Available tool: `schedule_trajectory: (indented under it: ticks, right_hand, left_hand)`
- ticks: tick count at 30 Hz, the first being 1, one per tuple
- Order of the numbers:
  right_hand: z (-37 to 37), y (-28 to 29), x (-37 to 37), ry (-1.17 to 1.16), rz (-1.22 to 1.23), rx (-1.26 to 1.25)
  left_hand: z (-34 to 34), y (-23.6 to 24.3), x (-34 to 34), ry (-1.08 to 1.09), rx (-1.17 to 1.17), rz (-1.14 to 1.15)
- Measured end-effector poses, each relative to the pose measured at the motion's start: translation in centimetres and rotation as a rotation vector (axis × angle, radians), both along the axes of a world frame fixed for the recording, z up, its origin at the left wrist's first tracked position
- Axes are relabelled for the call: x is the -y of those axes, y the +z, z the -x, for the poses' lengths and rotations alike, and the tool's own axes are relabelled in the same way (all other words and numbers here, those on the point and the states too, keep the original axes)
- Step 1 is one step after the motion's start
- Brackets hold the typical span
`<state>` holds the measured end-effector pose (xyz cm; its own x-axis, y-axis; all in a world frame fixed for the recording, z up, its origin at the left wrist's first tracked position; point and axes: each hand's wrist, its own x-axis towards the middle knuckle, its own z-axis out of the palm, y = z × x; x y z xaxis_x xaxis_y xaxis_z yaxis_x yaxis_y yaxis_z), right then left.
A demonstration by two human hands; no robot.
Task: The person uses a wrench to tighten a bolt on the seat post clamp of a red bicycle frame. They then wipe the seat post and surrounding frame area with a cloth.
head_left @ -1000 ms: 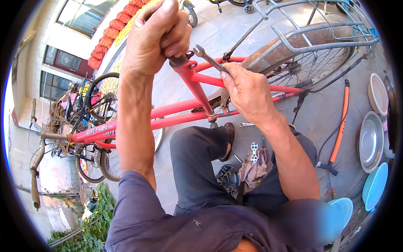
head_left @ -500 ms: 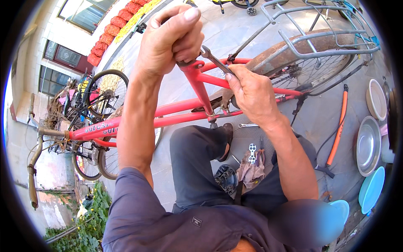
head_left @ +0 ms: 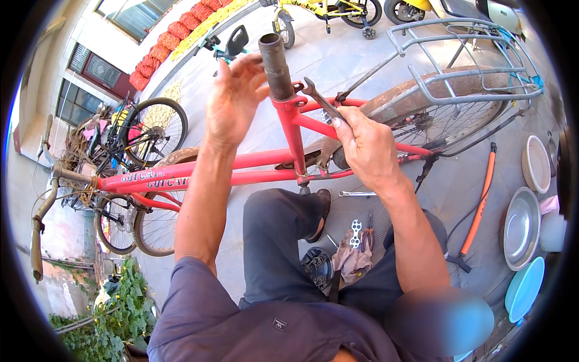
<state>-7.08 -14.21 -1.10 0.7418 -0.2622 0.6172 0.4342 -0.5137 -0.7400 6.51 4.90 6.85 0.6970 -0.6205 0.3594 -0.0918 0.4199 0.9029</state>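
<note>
A red bicycle frame stands across in front of me, without a saddle. From its seat tube rises a rusty grey seat post, open at the top. My left hand is beside the post, its fingers apart and slightly blurred, with nothing held in it. In my right hand is an open-ended wrench, its jaw close to the clamp lugs at the top of the seat tube. Whether the jaw touches the clamp bolt I cannot tell.
Near my feet lie another wrench, a flat multi-hole spanner and a crumpled cloth. An orange hand pump and several basins, including a metal one, are at right. A grey rear rack sits over the rusty mudguard.
My left hand has come off the top of the seat post, opening and dropping lower, so the post's end shows. My right hand still grips the wrench, shifted slightly right and down.
</note>
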Motion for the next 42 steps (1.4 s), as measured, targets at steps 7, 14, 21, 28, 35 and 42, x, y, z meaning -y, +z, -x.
schedule_trajectory:
  ticks: [7, 14, 21, 28, 35, 42]
  right_hand:
    - [0.3, 0.4, 0.2, 0.020, -0.050, -0.067]
    - [0.0, -0.2, 0.2, 0.005, 0.001, -0.042]
    - [0.1, -0.1, 0.3, 0.025, -0.006, -0.043]
    - [0.1, -0.1, 0.4, -0.002, 0.032, -0.022]
    - [0.0, -0.1, 0.0, -0.029, 0.008, 0.005]
    - [0.0, -0.3, 0.1, -0.050, -0.004, -0.013]
  left_hand:
    - [4.3, -2.4, 1.6, 0.158, 0.144, -0.226]
    - [3.7, -0.4, 2.3, 0.067, 0.226, -0.176]
    - [2.4, 2.1, 3.5, -0.029, 0.399, -0.267]
    - [1.1, 4.5, 5.5, -0.326, 0.302, -0.213]
    - [4.3, 4.7, 6.7, 0.241, 0.436, -0.366]
    - [4.0, 6.4, 7.1, 0.077, 0.403, -0.398]
